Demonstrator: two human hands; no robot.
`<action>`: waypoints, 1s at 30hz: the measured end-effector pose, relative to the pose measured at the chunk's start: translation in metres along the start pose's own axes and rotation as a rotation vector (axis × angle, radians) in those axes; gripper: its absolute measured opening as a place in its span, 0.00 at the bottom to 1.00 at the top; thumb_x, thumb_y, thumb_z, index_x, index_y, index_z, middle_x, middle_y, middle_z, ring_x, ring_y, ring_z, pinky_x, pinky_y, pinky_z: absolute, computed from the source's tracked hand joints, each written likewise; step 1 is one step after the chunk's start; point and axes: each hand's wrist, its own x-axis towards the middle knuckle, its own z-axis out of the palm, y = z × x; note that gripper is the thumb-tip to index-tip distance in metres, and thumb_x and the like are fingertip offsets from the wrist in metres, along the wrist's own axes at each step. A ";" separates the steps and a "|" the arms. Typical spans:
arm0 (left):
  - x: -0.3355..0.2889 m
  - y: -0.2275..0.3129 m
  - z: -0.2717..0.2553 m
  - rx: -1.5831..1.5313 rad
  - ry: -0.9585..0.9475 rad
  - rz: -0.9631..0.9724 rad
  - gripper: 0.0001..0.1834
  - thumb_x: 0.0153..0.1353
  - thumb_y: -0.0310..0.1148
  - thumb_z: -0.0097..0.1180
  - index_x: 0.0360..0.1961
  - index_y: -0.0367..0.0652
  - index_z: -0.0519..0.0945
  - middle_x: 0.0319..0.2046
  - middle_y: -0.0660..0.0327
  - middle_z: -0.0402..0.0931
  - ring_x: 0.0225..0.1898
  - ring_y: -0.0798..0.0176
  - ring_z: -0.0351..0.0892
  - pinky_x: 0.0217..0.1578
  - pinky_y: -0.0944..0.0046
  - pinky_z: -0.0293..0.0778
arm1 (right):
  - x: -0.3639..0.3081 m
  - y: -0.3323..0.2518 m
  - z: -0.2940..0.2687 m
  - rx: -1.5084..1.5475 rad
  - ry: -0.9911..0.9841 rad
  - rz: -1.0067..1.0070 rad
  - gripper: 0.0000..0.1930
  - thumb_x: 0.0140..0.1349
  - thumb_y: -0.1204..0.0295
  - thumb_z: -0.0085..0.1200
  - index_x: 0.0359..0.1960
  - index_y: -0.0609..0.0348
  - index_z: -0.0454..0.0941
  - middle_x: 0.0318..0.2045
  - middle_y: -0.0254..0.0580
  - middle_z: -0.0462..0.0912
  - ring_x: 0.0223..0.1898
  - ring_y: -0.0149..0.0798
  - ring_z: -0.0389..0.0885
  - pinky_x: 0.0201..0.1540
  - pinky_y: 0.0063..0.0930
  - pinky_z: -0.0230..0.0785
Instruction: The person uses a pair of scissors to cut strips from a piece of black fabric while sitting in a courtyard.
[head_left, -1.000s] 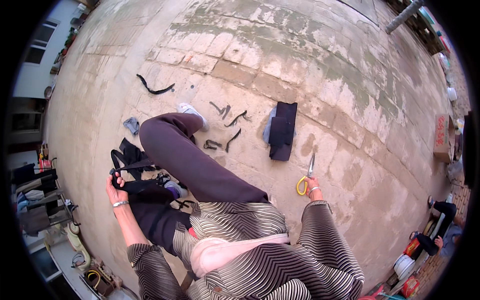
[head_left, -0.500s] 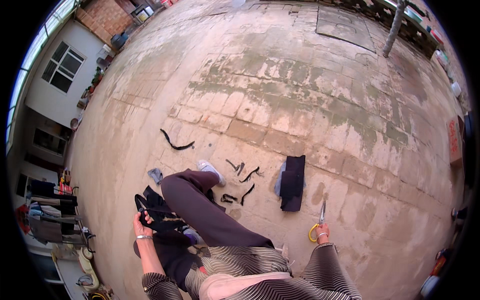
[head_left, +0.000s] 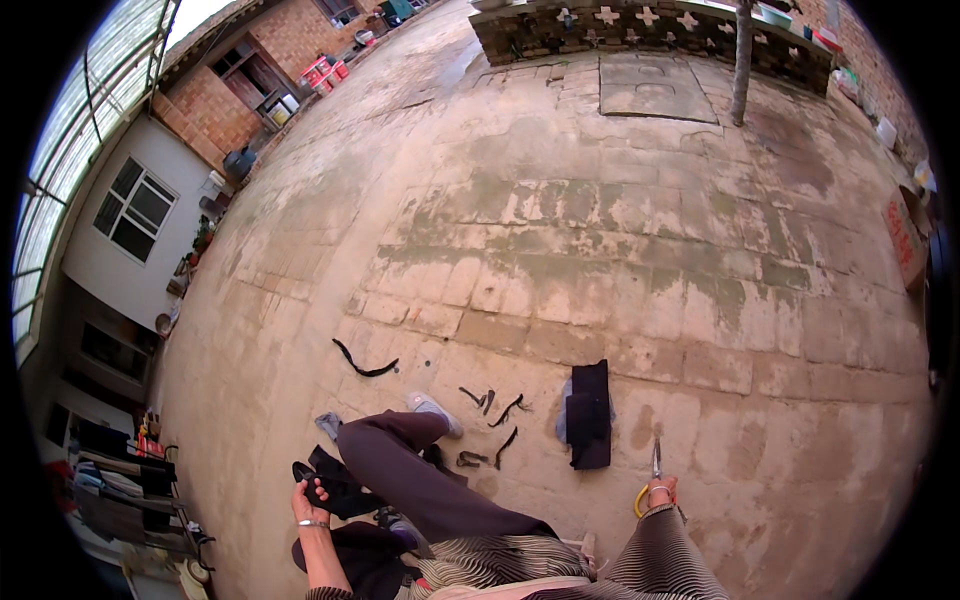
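In the head view, the camera has tipped up, so work seems paused; well apart, your left hand (head_left: 309, 502) grips black fabric (head_left: 343, 495) left of the folded cloth (head_left: 588, 418), your right hand (head_left: 662, 491) holds yellow-handled scissors (head_left: 657, 464) to its right

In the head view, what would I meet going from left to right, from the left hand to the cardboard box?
Left hand, curved black strip, pale shoe, folded dark cloth, right hand with scissors, cardboard box.
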 end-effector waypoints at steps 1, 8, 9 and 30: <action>0.001 -0.001 -0.002 0.011 -0.004 -0.002 0.08 0.63 0.35 0.51 0.39 0.43 0.71 0.27 0.55 0.79 0.20 0.63 0.73 0.19 0.66 0.69 | 0.002 0.002 -0.001 0.005 0.003 0.001 0.23 0.54 0.69 0.60 0.49 0.68 0.70 0.50 0.61 0.77 0.54 0.57 0.77 0.53 0.46 0.72; -0.023 -0.003 -0.019 0.007 0.043 0.021 0.07 0.60 0.31 0.52 0.38 0.40 0.72 0.27 0.53 0.79 0.19 0.62 0.73 0.18 0.66 0.69 | -0.028 -0.033 -0.029 -0.390 0.027 -0.088 0.23 0.54 0.65 0.63 0.52 0.57 0.75 0.54 0.54 0.76 0.55 0.55 0.78 0.55 0.47 0.72; -0.027 -0.005 -0.007 -0.011 0.057 0.041 0.07 0.61 0.30 0.51 0.37 0.39 0.72 0.26 0.53 0.79 0.19 0.62 0.72 0.18 0.66 0.68 | -0.028 -0.032 -0.031 -0.492 0.024 -0.197 0.22 0.54 0.64 0.63 0.51 0.55 0.77 0.54 0.53 0.76 0.54 0.54 0.78 0.55 0.47 0.72; -0.082 -0.001 0.023 0.055 0.067 0.060 0.06 0.62 0.27 0.52 0.38 0.38 0.71 0.30 0.52 0.78 0.21 0.63 0.72 0.20 0.68 0.68 | -0.007 -0.002 -0.007 -0.775 0.008 -0.411 0.17 0.55 0.59 0.65 0.44 0.47 0.82 0.49 0.47 0.80 0.51 0.49 0.78 0.50 0.46 0.74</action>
